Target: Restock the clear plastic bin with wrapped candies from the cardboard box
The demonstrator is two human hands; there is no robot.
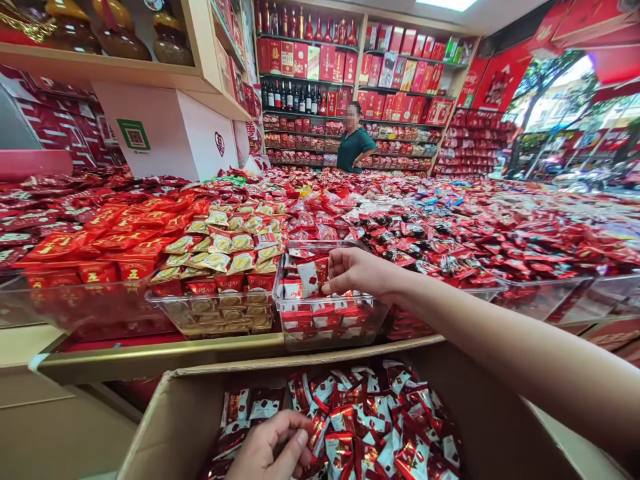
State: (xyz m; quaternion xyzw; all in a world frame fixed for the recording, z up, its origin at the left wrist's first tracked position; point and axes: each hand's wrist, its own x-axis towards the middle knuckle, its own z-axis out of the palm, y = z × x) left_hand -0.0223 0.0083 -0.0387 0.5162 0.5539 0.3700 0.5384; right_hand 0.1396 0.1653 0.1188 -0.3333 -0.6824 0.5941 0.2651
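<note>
My right hand [347, 272] reaches in from the right over a clear plastic bin [327, 307]. Its thumb and fingers pinch a red-and-white wrapped candy [311, 277] just above the rows of like candies inside. Lower down, my left hand [277, 448] is in an open cardboard box [165, 413] full of loose red-and-white wrapped candies [383, 423]. Thumb and fingertips of that hand are closed on the edge of a red shiny wrapped candy [319, 427] at the top of the pile.
Left of the bin stands a clear bin of gold durian packets [225, 250], then red packets [120, 233]. Dark-and-red packets [440, 250] lie to the right. A gold counter edge [165, 353] runs behind the box. Farther back, a person in green [354, 150] stands before stocked shelves [310, 80].
</note>
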